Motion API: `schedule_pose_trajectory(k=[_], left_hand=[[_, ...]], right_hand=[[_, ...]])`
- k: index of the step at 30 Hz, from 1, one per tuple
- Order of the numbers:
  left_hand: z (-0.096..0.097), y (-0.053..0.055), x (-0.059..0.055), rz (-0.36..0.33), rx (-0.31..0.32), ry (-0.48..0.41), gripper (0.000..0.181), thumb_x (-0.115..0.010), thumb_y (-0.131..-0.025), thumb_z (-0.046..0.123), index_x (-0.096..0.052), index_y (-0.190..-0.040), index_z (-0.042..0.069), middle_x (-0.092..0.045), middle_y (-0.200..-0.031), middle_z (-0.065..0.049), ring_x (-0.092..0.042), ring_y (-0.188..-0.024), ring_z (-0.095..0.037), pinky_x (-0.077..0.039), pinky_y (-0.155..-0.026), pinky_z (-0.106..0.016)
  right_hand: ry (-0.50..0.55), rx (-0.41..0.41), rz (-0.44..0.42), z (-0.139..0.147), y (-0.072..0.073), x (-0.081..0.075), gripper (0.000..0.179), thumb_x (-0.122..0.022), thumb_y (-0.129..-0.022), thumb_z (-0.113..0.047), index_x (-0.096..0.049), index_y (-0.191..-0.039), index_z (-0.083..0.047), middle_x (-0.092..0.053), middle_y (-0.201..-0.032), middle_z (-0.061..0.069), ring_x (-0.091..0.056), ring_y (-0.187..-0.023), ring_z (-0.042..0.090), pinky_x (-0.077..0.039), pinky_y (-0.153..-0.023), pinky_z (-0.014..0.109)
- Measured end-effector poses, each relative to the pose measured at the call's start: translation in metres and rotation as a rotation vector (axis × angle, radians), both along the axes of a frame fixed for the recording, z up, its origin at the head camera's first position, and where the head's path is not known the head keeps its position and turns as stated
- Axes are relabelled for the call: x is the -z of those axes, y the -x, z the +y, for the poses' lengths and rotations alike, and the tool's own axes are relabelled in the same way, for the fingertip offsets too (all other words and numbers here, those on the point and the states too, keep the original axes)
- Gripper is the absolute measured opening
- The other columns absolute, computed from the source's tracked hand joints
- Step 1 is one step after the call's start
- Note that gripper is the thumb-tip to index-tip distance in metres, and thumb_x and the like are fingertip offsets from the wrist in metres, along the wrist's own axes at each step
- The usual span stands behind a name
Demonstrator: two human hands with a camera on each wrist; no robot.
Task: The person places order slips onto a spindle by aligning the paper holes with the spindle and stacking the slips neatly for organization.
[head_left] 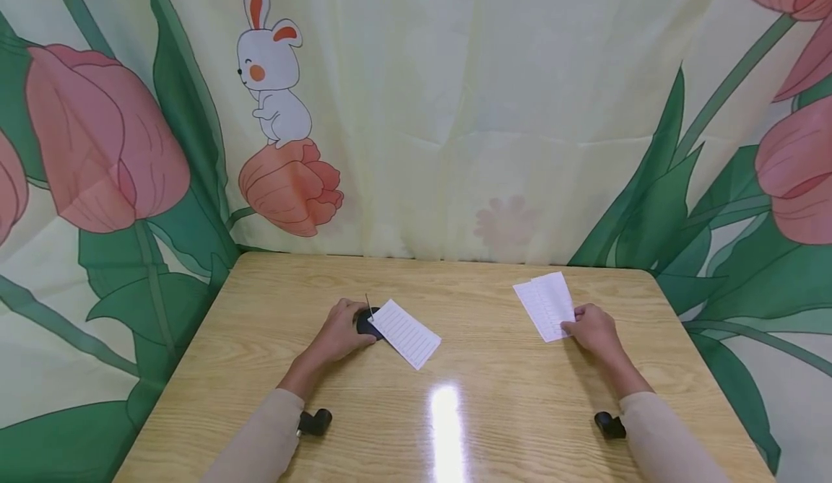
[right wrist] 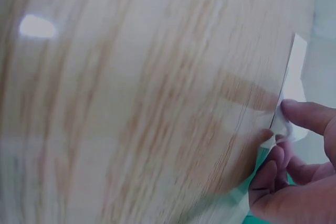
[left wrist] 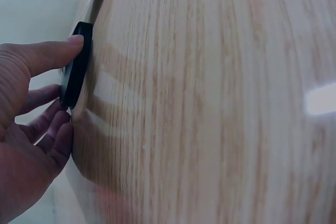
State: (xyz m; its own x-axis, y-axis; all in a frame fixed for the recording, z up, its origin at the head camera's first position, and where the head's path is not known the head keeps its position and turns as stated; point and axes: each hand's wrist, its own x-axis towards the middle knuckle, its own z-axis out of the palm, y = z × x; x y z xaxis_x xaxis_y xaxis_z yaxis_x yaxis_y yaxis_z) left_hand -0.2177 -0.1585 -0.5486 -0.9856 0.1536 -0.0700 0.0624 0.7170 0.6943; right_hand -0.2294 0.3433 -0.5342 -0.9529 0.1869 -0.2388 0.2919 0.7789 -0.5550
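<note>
In the head view my left hand [head_left: 339,331] grips the rim of a bill spike [head_left: 365,325], a round black base with a thin upright pin. A lined white paper slip [head_left: 408,336] lies with one corner over the base by the pin; whether the pin pierces it I cannot tell. The left wrist view has the black base [left wrist: 77,66] edge-on between thumb and fingers. Over at the right, my right hand [head_left: 593,330] pinches the lower right corner of white paper slips [head_left: 547,307], apparently overlapping and printed with lines. Thumb and fingers hold that paper [right wrist: 295,74] in the right wrist view.
Both hands are over a wooden table [head_left: 481,411] with a bright light reflection near its front. Behind the table's far edge hangs a curtain [head_left: 442,107] printed with tulips and a rabbit. A black device [head_left: 315,422] sits at the left wrist, another [head_left: 609,425] at the right.
</note>
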Motion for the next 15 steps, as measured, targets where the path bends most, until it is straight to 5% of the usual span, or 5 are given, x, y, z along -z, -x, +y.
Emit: schedule_pose_trajectory(k=[15], left_hand=[[0.0027,0.0028,0.0009,-0.003,0.001,-0.002,0.069,-0.089,-0.082,0.016,-0.058,-0.142,0.002,-0.053,-0.129,-0.015,-0.048,-0.119,-0.031,-0.045,-0.104,-0.051]], right_hand=[[0.040,0.011,-0.013,0.0055,-0.0014,0.0023,0.049,-0.070,-0.095,-0.015,-0.041,-0.122,0.014,-0.053,-0.114,0.033,-0.048,-0.099,0.040,-0.043,-0.083,0.045]])
